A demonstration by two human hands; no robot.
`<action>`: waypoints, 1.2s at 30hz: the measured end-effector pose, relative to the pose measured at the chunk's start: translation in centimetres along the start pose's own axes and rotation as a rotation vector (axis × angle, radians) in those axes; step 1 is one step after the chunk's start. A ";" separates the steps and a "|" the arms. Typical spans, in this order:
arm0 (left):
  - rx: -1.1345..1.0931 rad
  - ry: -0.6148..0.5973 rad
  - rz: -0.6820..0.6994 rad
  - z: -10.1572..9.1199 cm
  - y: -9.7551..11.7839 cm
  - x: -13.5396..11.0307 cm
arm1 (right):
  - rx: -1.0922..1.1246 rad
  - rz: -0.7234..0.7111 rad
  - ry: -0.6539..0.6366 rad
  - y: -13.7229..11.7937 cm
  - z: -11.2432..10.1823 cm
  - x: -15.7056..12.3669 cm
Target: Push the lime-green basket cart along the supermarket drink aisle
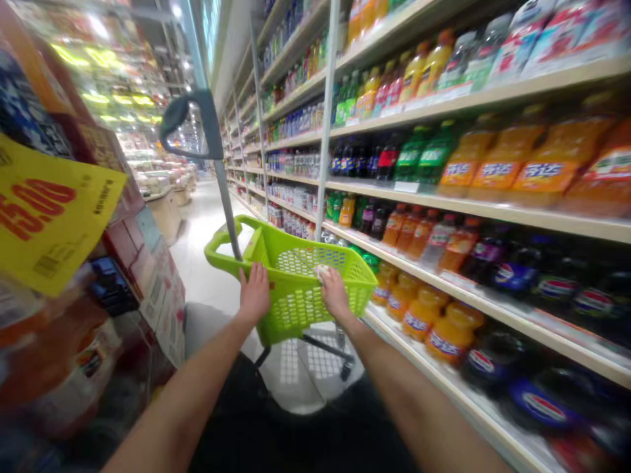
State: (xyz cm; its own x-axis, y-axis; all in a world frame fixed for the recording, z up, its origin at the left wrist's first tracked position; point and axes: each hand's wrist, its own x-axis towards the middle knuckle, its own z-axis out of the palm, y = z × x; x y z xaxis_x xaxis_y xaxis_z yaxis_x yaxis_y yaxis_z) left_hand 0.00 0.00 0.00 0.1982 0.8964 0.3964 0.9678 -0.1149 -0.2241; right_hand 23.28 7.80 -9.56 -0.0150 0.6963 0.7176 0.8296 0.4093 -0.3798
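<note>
In the head view a bright green rolling shopping basket (296, 282) with holed walls stands on wheels in front of me. A grey pole with a dark loop handle (217, 125) rises from its left end. My left hand (255, 292) grips the near rim at the left, fingers over the edge. My right hand (335, 292) is closed around a crumpled white cloth or tissue (323, 272) at the near rim farther right. The cloth's lower part is hidden by the fingers. The basket's floor is mostly hidden by its near wall.
Shelves of bottled drinks (503, 171) line the right side, close to the basket. On the left, stacked goods carry a yellow price sign (54, 210). A pale aisle floor (202, 210) runs ahead between them.
</note>
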 end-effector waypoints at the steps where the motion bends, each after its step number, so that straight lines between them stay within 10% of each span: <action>1: -0.004 0.003 -0.004 0.0 0.2 -0.1 | 0.018 -0.024 -0.008 -1.0 0.3 0.1; 10: -0.081 0.105 0.086 -0.7 -1.8 -1.1 | 0.226 -0.194 0.036 -12.9 4.6 2.8; 19: -0.062 0.042 -0.200 -1.3 -7.6 -0.6 | 0.239 -0.080 0.069 -10.2 4.5 2.5; 27: -0.054 0.028 -0.159 -2.1 -7.0 -0.7 | 0.367 -0.216 0.045 -19.0 5.2 4.3; 36: -0.099 0.141 -0.080 -3.0 -5.6 -1.5 | 0.370 -0.153 0.074 -16.7 3.5 4.6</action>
State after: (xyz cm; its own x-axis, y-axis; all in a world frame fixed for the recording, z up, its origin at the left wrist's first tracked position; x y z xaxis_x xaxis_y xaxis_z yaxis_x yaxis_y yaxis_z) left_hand -5.22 -1.95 3.29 0.1330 0.8364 0.5317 0.9905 -0.0933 -0.1010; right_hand 7.43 6.24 -1.93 -0.0713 0.5719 0.8172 0.5638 0.6990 -0.4399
